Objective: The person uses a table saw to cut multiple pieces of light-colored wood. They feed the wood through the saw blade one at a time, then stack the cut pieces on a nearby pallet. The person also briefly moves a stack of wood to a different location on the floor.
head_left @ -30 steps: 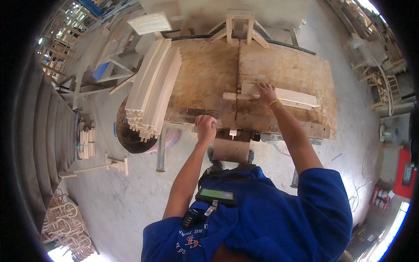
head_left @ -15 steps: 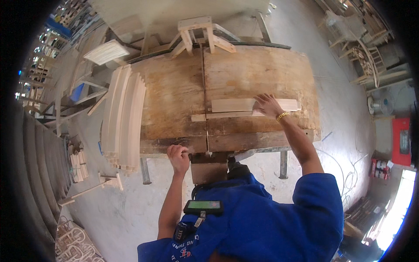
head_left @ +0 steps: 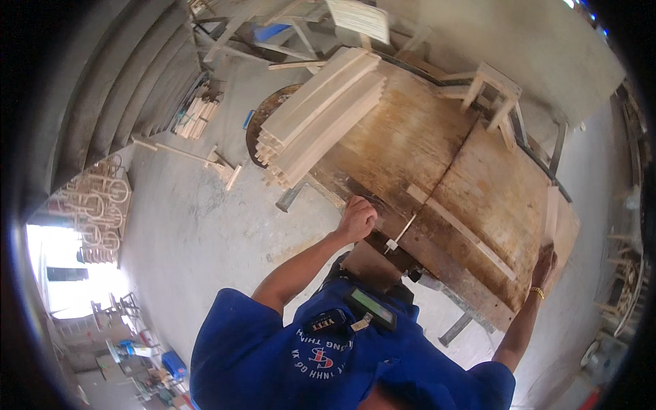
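Observation:
At the right end of the worn wooden workbench (head_left: 424,150), my right hand (head_left: 544,265) is closed on the near end of a flat pale wooden board (head_left: 551,213). A gold-coloured bracelet is on that wrist. By the bench's front edge, my left hand (head_left: 357,218) is curled into a fist; whatever it may hold is hidden. A narrow wooden strip (head_left: 461,229) lies on the bench between my hands, crossing the dark centre seam. To the left rests a stack of pale wooden slats (head_left: 321,116), several layers high.
A wooden frame support (head_left: 493,92) stands at the bench's far edge. A brown block (head_left: 371,265) juts out in front of me. Left on the floor are a wooden stand (head_left: 222,166) and a bundle of sticks (head_left: 196,116). Curved wooden frames (head_left: 99,205) are piled farther left.
My view has turned to the left. My right hand has carried the board away from beside the strip to the bench's right end. My left hand stays curled near the front edge.

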Available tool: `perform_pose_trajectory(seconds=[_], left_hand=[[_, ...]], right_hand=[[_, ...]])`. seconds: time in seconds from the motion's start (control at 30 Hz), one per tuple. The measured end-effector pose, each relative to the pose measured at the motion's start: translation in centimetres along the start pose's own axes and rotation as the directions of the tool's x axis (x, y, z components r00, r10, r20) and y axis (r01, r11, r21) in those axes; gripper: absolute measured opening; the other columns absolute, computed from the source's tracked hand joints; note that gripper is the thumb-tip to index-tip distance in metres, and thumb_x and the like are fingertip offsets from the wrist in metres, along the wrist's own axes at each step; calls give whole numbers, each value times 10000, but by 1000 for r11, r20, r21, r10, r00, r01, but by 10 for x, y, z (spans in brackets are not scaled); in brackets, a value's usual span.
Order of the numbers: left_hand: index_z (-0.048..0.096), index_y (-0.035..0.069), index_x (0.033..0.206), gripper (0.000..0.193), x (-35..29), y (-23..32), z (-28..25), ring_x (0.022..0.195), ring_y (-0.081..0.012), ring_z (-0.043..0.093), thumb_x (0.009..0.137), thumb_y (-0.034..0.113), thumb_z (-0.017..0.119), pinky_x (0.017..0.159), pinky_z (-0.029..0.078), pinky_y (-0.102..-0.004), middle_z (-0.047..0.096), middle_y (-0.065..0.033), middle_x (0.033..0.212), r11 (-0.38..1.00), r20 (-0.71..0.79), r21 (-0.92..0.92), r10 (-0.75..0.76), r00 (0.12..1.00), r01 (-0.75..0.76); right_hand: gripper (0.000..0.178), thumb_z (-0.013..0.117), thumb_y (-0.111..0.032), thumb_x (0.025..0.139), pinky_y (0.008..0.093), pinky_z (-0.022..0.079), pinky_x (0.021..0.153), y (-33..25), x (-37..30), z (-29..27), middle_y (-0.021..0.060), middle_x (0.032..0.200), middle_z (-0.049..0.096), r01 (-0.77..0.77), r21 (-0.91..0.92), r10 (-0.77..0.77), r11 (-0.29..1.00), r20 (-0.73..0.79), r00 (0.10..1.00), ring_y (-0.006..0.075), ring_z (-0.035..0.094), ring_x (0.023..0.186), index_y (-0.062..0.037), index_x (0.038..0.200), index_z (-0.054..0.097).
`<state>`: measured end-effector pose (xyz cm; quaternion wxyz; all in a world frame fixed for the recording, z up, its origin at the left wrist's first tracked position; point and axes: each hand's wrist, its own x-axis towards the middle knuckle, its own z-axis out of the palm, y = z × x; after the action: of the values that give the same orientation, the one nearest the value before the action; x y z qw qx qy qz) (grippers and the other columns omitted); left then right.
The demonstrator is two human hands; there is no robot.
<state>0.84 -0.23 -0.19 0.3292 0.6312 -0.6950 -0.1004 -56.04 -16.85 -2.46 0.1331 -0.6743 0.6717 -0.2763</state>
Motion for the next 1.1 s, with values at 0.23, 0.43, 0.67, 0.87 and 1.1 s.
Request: perform_pose_trajectory(seconds=[0.23,0.43,0.67,0.87,1.1], left_hand=[[627,96,967,238,26,-32,-78,1028,-317,521,730,111,641,934,390,-444,583,-125,975,914,-448,272,-157,880,302],[469,87,1221,654,12,-80,-138,1107,-368,451,647,167,773,930,390,-470,478,-176,1182,699,-424,231,-554,717,677],[460,21,1198,666,26,-67,-144,1109,-384,445,634,198,766,923,379,-482,468,-215,1168,659,-191,454,-586,787,600],[524,0,1072,441,-11,-6,-149,845,-192,563,672,88,687,704,487,-316,564,-93,931,376,159,-703,-743,650,603],[494,26,1085,540,-72,27,-167,841,-128,548,602,102,723,688,471,-249,549,-53,939,480,422,-533,-563,710,697]], right_hand=[[606,557,-99,878,444,367,1015,-9,26,-7,200,1298,454,459,-426,-304,780,383,872,372,426,1196,-109,1430,309],[699,603,-226,855,500,293,1061,-55,15,8,173,1469,297,378,-470,-122,797,489,864,360,316,1327,-164,1460,258],[646,646,-232,842,396,307,1078,-183,-7,80,167,1414,395,454,92,-460,886,299,836,339,383,1292,-85,1403,360],[534,606,-233,873,407,372,1039,-306,-42,105,160,1356,453,482,332,-582,811,365,727,331,426,1249,-99,1358,429],[220,654,-136,798,422,454,897,-167,-36,100,150,1088,623,-244,62,244,968,-3,970,339,559,1045,-67,1006,631]])
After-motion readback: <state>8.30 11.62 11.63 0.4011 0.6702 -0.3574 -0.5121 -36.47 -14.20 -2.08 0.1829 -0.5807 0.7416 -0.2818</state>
